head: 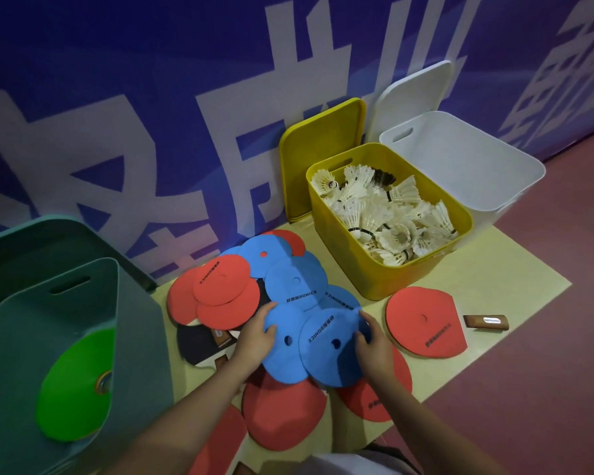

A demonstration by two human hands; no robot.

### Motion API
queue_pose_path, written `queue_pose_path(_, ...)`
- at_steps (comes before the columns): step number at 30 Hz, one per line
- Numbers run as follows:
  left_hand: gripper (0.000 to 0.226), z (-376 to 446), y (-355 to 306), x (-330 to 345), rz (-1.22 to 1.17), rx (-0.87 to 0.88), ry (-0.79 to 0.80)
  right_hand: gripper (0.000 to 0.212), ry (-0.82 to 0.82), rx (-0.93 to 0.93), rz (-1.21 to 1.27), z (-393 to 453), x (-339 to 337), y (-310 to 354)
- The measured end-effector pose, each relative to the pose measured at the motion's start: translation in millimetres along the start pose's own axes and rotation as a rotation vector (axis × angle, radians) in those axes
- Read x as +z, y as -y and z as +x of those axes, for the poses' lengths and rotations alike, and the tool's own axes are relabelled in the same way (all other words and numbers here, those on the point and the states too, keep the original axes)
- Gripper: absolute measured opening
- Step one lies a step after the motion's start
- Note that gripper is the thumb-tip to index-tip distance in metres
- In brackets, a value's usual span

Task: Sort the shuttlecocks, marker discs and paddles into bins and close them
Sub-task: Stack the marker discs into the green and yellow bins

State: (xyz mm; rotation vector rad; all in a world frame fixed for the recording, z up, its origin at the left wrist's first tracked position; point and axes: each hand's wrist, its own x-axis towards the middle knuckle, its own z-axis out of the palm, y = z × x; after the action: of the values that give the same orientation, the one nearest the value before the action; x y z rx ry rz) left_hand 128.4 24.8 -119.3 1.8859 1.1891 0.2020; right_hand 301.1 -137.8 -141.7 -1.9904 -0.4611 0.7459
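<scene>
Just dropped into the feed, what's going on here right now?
A person is gathering blue marker discs from the pile on the mat, left hand and right hand on the edges of the overlapping stack. The yellow bin is open and full of shuttlecocks. The green bin holds green discs. The white bin looks empty. Red discs and a red paddle remain loose.

Bare forearms, no sleeves — white garment (340,466)

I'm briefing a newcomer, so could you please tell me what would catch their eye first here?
Both hands, the left hand and right hand, press on overlapping blue discs at centre, amid red discs. Behind them to the right, the open yellow bin brims with white shuttlecocks.
</scene>
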Motion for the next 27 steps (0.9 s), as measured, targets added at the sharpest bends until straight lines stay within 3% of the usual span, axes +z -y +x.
queue_pose_path(9,0.043,-40,-19,-102,-0.338,0.065,-0.388,0.034,-0.115,0.081,0.393,-17,26,58)
queue_pose_path(16,0.041,-93,15,-212,-0.482,0.097,-0.692,0.032,0.081,0.046,0.622,-67,109,144)
queue_pose_path(22,0.039,-146,76,-298,-0.534,0.058,-0.844,0.036,0.185,-0.142,0.541,-137,184,195)
queue_pose_path(27,0.039,-188,152,-362,-0.581,-0.020,-0.994,0.034,0.242,-0.152,0.529,-188,244,216)
